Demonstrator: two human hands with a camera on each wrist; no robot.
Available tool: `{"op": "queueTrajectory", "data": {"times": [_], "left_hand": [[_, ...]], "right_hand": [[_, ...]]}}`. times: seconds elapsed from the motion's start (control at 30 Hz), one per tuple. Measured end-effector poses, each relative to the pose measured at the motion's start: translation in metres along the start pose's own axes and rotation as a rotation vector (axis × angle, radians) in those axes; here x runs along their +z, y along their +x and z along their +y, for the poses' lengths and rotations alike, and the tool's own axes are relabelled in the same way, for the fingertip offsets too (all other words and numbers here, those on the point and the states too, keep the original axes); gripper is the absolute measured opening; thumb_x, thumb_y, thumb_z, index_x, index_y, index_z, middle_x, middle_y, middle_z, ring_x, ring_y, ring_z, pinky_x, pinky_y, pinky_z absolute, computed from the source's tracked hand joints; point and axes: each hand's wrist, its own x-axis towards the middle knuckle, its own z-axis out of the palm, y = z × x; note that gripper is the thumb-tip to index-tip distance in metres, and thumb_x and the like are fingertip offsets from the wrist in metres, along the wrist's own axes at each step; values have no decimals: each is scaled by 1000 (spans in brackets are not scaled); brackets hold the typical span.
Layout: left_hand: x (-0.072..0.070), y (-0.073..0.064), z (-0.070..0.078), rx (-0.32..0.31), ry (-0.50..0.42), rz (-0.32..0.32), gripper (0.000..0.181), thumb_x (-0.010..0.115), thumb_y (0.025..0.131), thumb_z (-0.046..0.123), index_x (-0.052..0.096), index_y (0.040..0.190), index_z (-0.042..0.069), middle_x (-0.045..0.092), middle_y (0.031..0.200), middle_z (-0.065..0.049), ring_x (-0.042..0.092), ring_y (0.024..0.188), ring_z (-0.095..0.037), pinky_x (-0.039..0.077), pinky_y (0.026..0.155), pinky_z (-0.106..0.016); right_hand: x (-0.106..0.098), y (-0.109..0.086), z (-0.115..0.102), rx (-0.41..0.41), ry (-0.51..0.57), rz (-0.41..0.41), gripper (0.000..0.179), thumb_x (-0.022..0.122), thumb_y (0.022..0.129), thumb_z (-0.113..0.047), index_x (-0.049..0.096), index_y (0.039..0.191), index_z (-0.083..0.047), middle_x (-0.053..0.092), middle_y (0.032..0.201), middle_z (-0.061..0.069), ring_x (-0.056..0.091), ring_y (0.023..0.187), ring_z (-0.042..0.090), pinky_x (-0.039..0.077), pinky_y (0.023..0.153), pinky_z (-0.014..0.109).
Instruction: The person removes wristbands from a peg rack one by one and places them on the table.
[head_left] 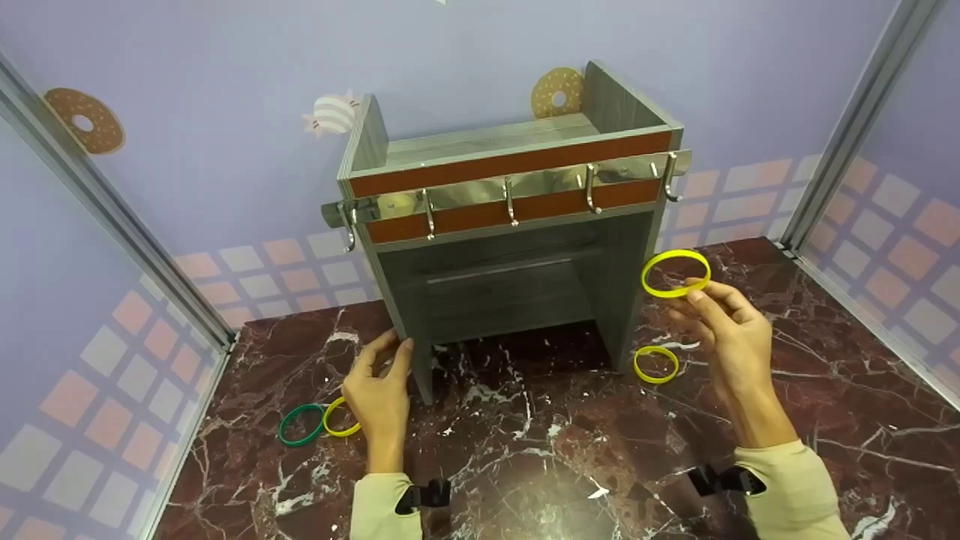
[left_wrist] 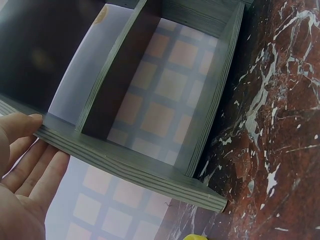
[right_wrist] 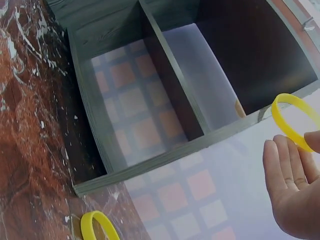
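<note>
A grey wooden shelf unit point(head_left: 517, 300) stands on a marbled surface, with a metal rail of several hooks point(head_left: 510, 201) across its red-brown front board. My right hand point(head_left: 739, 345) pinches a yellow silicone wristband point(head_left: 676, 274) between thumb and fingers, to the right of the unit and below the rightmost hook point(head_left: 670, 180). My left hand point(head_left: 379, 390) grips the edge of the unit's left side panel point(left_wrist: 135, 162), thumb on the front edge and fingers along the outer face. All the hooks hang bare.
Another yellow wristband point(head_left: 656, 364) lies on the dark red marbled top point(head_left: 525, 465) by the unit's right foot. Left of my left hand lie a green wristband point(head_left: 301, 425) and a yellow one point(head_left: 339, 420). Lilac walls with stickers point(head_left: 225, 112) enclose the back and sides.
</note>
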Motion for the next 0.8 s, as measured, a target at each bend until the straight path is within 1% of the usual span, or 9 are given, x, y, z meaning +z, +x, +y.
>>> {"op": "queueTrajectory", "data": {"times": [0.17, 0.27, 0.47, 0.53, 0.73, 0.8], "left_hand": [[0, 0, 1, -2, -8, 2, 20, 83, 92, 0, 79, 112, -5, 76, 102, -21, 75, 81, -7, 64, 69, -22], [1, 1, 0, -2, -13, 7, 20, 83, 92, 0, 79, 111, -5, 76, 102, -22, 76, 81, -7, 64, 69, -23], [0, 1, 0, -6, -10, 14, 21, 83, 92, -1, 79, 111, -5, 76, 102, -22, 78, 83, -21, 64, 69, -23], [0, 1, 0, -8, -8, 15, 21, 83, 92, -1, 79, 111, -5, 76, 102, -22, 78, 83, -24, 64, 69, -23], [0, 1, 0, -13, -19, 16, 20, 83, 91, -2, 79, 111, -6, 76, 102, -22, 77, 84, -18, 64, 70, -23], [1, 1, 0, -14, -22, 15, 21, 83, 91, -1, 79, 111, -6, 76, 102, -22, 77, 84, -16, 64, 70, -23]], "right_hand": [[-5, 3, 0, -5, -6, 38, 13, 69, 101, 5, 71, 112, 12, 74, 107, 21, 78, 88, 27, 65, 83, 37], [-9, 5, 0, -9, -27, 62, 13, 70, 100, 5, 71, 111, 12, 75, 104, 20, 78, 87, 27, 66, 82, 36], [-20, 9, 1, 5, -86, 95, 18, 72, 99, 2, 69, 113, 14, 76, 102, 21, 77, 88, 24, 66, 83, 36], [-23, 10, 2, 11, -111, 95, 21, 73, 99, 1, 69, 115, 15, 76, 103, 21, 76, 89, 24, 65, 84, 36], [-32, 12, 5, 40, -204, 102, 25, 76, 98, -1, 69, 117, 15, 77, 103, 12, 75, 90, 21, 64, 87, 35], [-35, 12, 6, 38, -249, 109, 27, 77, 97, -2, 69, 116, 14, 77, 101, 11, 75, 89, 20, 65, 86, 33]]}}
